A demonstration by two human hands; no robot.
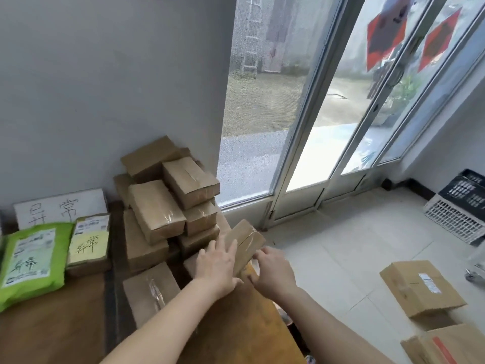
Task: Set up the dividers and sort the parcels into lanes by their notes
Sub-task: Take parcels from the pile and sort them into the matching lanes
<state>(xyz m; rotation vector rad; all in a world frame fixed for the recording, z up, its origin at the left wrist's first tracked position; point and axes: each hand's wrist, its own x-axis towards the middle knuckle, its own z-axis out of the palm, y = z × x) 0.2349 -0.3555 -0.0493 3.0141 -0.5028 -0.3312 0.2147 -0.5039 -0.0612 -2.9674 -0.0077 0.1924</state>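
Observation:
A tilted brown taped parcel [246, 241] sits at the right edge of the wooden table [236, 334]. My left hand [219, 267] lies flat on its near face, fingers spread. My right hand [273, 271] grips its right end from the side. Behind it rises a pile of several brown parcels [168, 203] against the wall. At the left lie a green mailer [31, 264] with a handwritten label and a box with a yellow note [89, 243]. A white handwritten sign [60, 207] leans on the wall. A dark strip [112, 264] runs between these and the pile.
Glass doors [328, 101] stand to the right of the table. On the tiled floor lie cardboard boxes [420, 287], another [446, 345], and stacked plastic crates [462, 206] by the far wall.

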